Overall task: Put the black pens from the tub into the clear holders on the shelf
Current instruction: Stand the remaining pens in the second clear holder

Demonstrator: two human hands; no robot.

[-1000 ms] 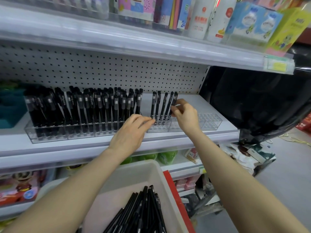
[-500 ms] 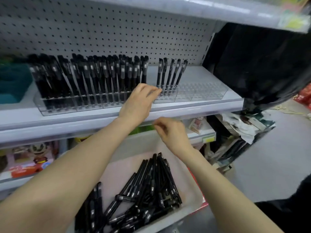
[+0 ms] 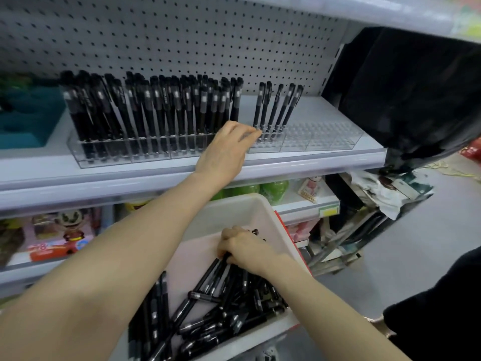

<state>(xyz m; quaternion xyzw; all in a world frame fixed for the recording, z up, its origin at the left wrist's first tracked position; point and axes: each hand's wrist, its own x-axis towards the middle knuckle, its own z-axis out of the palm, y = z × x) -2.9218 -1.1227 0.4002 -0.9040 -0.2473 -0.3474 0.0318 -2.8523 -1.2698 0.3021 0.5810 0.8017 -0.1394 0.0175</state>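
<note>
A pale tub (image 3: pixel 260 204) sits below the shelf with a heap of black pens (image 3: pixel 208 308) inside. My right hand (image 3: pixel 244 247) is down in the tub, its fingers curled round pens at the top of the heap. On the shelf, the left clear holder (image 3: pixel 125 155) is packed with upright black pens. The right clear holder (image 3: pixel 325 136) has several standing pens (image 3: pixel 276 108) at its left end and bare slots beyond them. My left hand (image 3: pixel 229 147) rests on the holders' front edge where the two meet, fingers extended and holding nothing.
A teal tray (image 3: pixel 26 121) stands at the shelf's far left. A black bag (image 3: pixel 416 87) hangs just right of the shelf. Green items (image 3: pixel 273 188) and toy boxes (image 3: pixel 59 238) fill the lower shelves. Another shelf edge (image 3: pixel 364 14) overhangs the pegboard.
My right hand has left the standing pens on the shelf and dropped into the tub, closing on pens there. My left hand stayed at the holders. The view tilted down.
</note>
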